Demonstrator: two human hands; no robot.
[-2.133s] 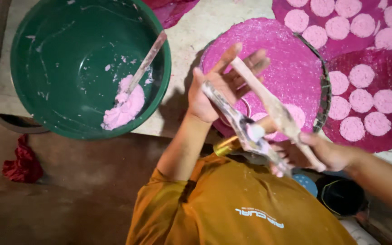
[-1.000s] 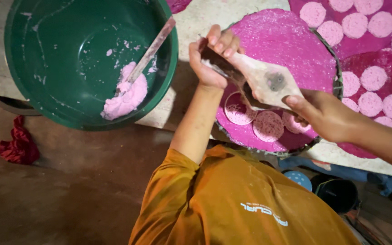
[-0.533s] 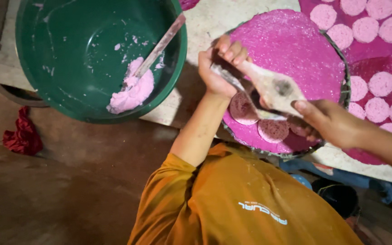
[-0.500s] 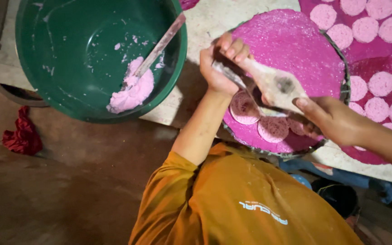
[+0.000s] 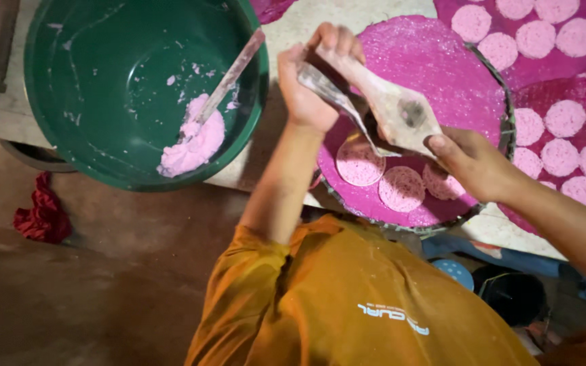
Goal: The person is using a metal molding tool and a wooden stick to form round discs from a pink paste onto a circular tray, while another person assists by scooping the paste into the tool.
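My left hand (image 5: 310, 88) grips a thin metal spoon (image 5: 337, 102), its blade pressed against a wooden paddle (image 5: 388, 102). My right hand (image 5: 473, 163) holds the paddle by its wide end. Both hands hover over a round tray (image 5: 503, 129) covered with a bright pink cloth (image 5: 435, 68). Three flat pink dough discs (image 5: 401, 188) lie on the cloth's near edge, just below the spoon tip. At the left stands a large green basin (image 5: 103, 88) with a lump of pink dough (image 5: 194, 142) and a stick (image 5: 232, 71) leaning in it.
More pink cloths with several pink discs (image 5: 564, 118) cover the table to the right. A red rag (image 5: 42, 213) lies on the brown floor at the left. Below the table edge are a blue lid (image 5: 452, 268) and a dark bucket (image 5: 510, 295).
Both hands have moved with the spoon and paddle from near my chest out over the round tray. Pink discs now lie on the tray's near edge.
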